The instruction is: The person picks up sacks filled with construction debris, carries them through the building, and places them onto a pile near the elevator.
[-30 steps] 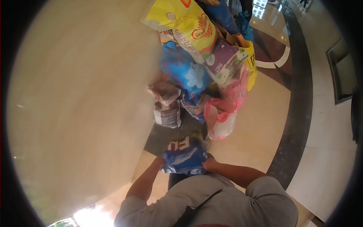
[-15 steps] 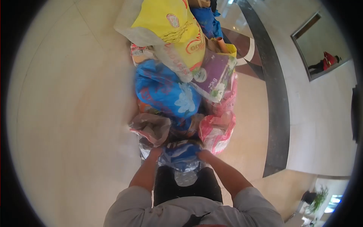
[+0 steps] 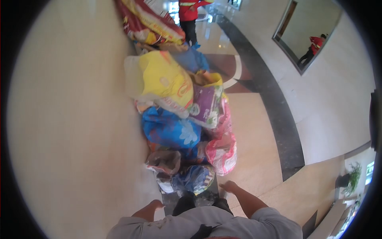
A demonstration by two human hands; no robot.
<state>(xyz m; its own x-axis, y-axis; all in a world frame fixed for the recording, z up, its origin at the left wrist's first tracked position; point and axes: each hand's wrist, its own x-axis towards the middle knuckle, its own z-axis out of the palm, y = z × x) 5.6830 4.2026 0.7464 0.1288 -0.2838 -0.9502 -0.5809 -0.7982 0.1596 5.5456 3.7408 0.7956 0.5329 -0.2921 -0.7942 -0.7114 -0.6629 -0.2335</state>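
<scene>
In front of my legs, a crumpled blue plastic bag with clear wrapping (image 3: 193, 177) sits at the near end of a long pile of filled bags. My right hand (image 3: 228, 186) is off to its right, fingers loosely apart and holding nothing. Lower on the left, my left hand (image 3: 156, 205) is also off the bag, its fingers partly blurred but seemingly apart. Close by stand a brownish open-topped bag (image 3: 163, 161) and a pink-and-white bag (image 3: 221, 153). A dark flat surface (image 3: 208, 196) shows beneath the nearest bags.
Farther along the pile lie a blue flowered bag (image 3: 171, 127), a yellow sack (image 3: 165, 75), a purple sack (image 3: 205, 103) and a maroon sack (image 3: 149, 22). A person in red (image 3: 188, 14) stands beyond. A mirror (image 3: 308, 34) hangs on the right wall; a potted plant (image 3: 352, 179) stands lower right.
Both my hands have let go of the blue plastic bag and moved apart, back toward my body. The view has tilted up, bringing the maroon sack and the person in red into sight.
</scene>
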